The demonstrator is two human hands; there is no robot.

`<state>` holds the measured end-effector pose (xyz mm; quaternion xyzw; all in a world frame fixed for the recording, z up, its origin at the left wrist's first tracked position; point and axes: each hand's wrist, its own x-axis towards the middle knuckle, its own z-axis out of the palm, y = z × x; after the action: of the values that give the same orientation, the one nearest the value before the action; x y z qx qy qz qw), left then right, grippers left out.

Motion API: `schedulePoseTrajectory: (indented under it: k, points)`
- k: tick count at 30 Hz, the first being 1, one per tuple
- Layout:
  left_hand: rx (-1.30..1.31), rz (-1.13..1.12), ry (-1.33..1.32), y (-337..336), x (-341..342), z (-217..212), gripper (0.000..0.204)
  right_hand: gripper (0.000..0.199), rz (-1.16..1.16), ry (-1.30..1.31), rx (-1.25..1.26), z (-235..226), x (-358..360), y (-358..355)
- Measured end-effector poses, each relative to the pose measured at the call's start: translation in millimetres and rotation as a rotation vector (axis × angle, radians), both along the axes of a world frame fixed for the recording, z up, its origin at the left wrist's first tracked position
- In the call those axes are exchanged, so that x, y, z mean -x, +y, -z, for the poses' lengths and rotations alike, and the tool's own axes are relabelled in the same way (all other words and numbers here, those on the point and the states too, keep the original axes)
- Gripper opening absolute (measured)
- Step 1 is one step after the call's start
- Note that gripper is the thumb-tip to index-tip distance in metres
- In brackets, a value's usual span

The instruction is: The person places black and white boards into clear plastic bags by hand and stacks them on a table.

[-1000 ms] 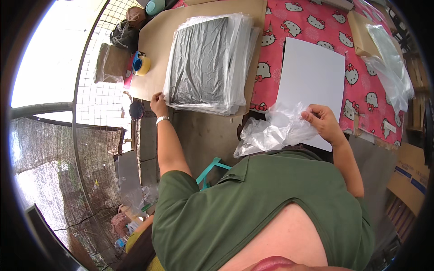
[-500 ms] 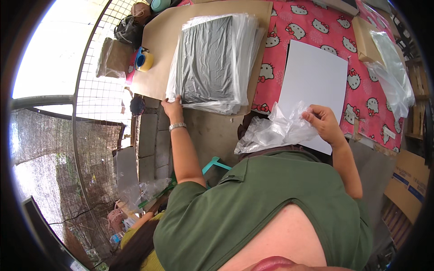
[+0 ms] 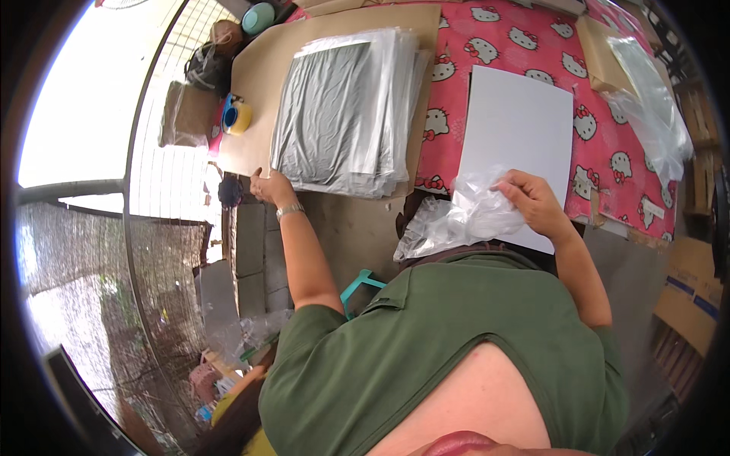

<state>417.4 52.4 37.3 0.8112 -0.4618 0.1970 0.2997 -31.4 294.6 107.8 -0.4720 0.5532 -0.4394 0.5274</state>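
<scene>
My right hand point(image 3: 532, 204) pinches a crumpled clear plastic bag point(image 3: 477, 209), which hangs in front of my waist. Under and behind the bag, white sheets point(image 3: 515, 125) lie on the table, sticking out over its near edge. To the left rests a loose stack of clear plastic sleeves point(image 3: 391, 114), its top one holding a dark grey, wrinkled sheet point(image 3: 323, 114). My left hand point(image 3: 274, 188) is at the stack's near left corner by the table edge, fingers bent; what they grip there, if anything, I cannot make out.
Brown board point(image 3: 251, 83) lies under the stack, on a pink patterned tablecloth point(image 3: 449, 76). A yellow and blue tape roll point(image 3: 237, 118) sits at the left. More clear plastic point(image 3: 646, 91) lies at the right. Beside me at lower left is another person's yellow sleeve point(image 3: 258, 444).
The whole view has shifted a little. My left hand has slid slightly left at the stack's corner, and its fingers are more bent. The right hand still holds the plastic bag.
</scene>
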Motion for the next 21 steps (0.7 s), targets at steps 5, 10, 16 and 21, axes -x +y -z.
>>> schedulePoseTrajectory:
  k: [5, 10, 16, 21]
  points:
    - [-0.466, 1.297, 1.339, 118.5, 200.3, -64.8, 0.043, 0.023, -0.173, 0.091, 0.051, -1.9, -20.1, -14.2]
    - [-0.962, 1.375, 1.394, 159.7, 246.2, -72.4, 0.025, 0.011, -0.049, -0.050, 0.078, -21.1, -11.2, -14.9]
    - [-0.717, 1.444, 1.635, 170.3, 278.3, -83.5, 0.016, 0.023, 0.051, -0.075, -0.029, -6.0, 16.9, 7.8]
    - [-0.908, 1.420, 1.519, 184.5, 297.9, -76.8, 0.012, 0.019, 0.303, -0.107, 0.187, 11.8, 26.8, 5.4]
